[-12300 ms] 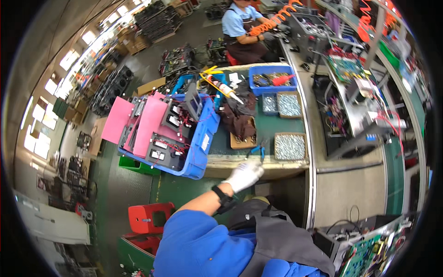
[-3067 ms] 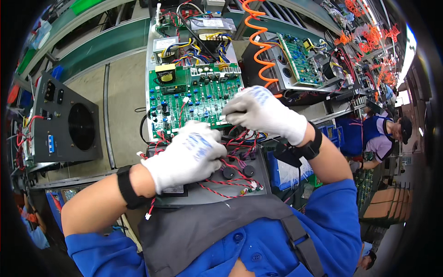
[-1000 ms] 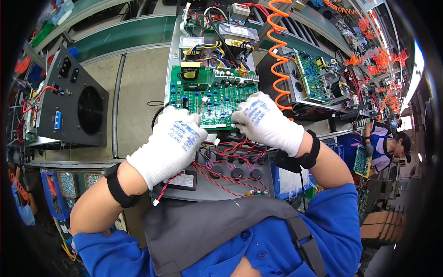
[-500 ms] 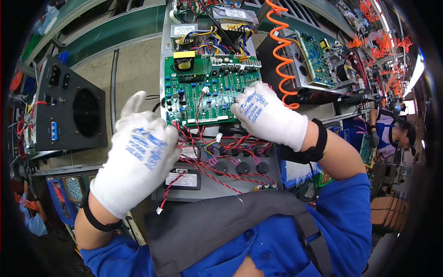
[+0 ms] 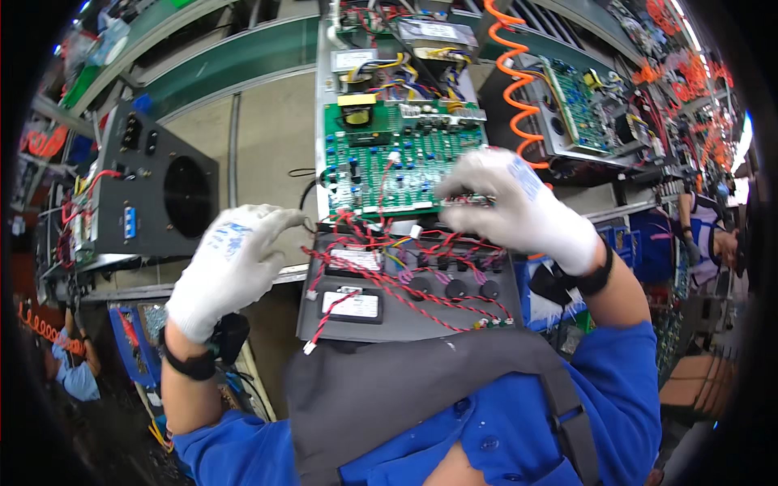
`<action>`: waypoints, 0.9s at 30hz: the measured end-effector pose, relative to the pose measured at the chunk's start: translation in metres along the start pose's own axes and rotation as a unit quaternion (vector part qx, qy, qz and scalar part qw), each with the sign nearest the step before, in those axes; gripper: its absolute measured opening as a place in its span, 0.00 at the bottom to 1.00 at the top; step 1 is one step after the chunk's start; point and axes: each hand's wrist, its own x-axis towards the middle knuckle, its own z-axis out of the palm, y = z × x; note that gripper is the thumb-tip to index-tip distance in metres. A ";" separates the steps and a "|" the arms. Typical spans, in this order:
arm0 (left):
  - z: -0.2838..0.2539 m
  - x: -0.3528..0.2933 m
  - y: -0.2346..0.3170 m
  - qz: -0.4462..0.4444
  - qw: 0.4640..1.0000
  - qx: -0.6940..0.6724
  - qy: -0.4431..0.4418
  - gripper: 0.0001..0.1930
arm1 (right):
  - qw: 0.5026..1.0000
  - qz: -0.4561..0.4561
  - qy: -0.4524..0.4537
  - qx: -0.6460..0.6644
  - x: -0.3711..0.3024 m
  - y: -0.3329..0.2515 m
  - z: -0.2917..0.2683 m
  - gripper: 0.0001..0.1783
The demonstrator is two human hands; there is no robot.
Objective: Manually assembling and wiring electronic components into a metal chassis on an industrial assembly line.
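Note:
A green circuit board (image 5: pixel 389 174), crowded with small components, lies flat in an opened grey metal chassis in front of me. My left hand (image 5: pixel 231 263), in a white glove with blue print, hovers left of the chassis. Its fingers stretch toward the board's near left corner and hold nothing I can see. My right hand (image 5: pixel 519 206), gloved alike, is over the board's near right corner. Its thumb and fingers are curved but apart, with the board's edge and some red wiring showing between them. Twisted red and black wires (image 5: pixel 381 279) run from the board across the dark front panel (image 5: pixel 389 316).
A black fan housing (image 5: pixel 158 186) stands on the bench at left. An orange coiled hose (image 5: pixel 519 81) hangs right of the chassis. Beyond it sits another unit with a green board (image 5: pixel 575 105). A co-worker (image 5: pixel 705 235) is at far right, another person (image 5: pixel 73 364) at far left.
My left hand has drawn back from the wires and its fingers have straightened. My right hand has turned and its fingers have spread. The whole view has shifted slightly.

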 end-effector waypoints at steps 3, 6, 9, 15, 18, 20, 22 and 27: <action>0.043 0.003 -0.020 -0.057 0.983 -0.128 -0.120 0.35 | 0.982 0.019 -0.165 0.089 -0.018 -0.037 0.005 0.25; 0.064 0.000 -0.026 -0.153 0.962 -0.209 -0.089 0.23 | 0.958 0.067 -0.271 0.058 -0.014 -0.050 0.023 0.21; 0.033 -0.011 -0.030 -0.251 0.907 -0.330 -0.074 0.11 | 0.932 0.144 -0.273 0.192 -0.009 -0.045 0.021 0.12; -0.101 -0.021 -0.002 -0.078 0.990 0.025 0.112 0.06 | 0.840 0.256 -0.289 0.381 0.012 -0.066 0.006 0.23; -0.150 -0.013 0.035 -0.096 0.989 -0.006 0.109 0.09 | 0.848 0.211 -0.274 0.403 0.027 -0.081 -0.009 0.17; -0.169 -0.006 0.059 -0.075 0.989 -0.008 0.126 0.09 | 0.889 0.174 -0.179 0.383 0.032 -0.083 -0.026 0.14; -0.189 -0.003 0.074 -0.119 0.985 -0.034 0.117 0.10 | 0.889 0.187 -0.102 0.407 0.024 -0.079 -0.050 0.13; -0.215 0.003 0.072 0.001 0.988 -0.021 0.152 0.09 | 0.920 0.243 0.079 0.297 -0.013 -0.049 -0.084 0.13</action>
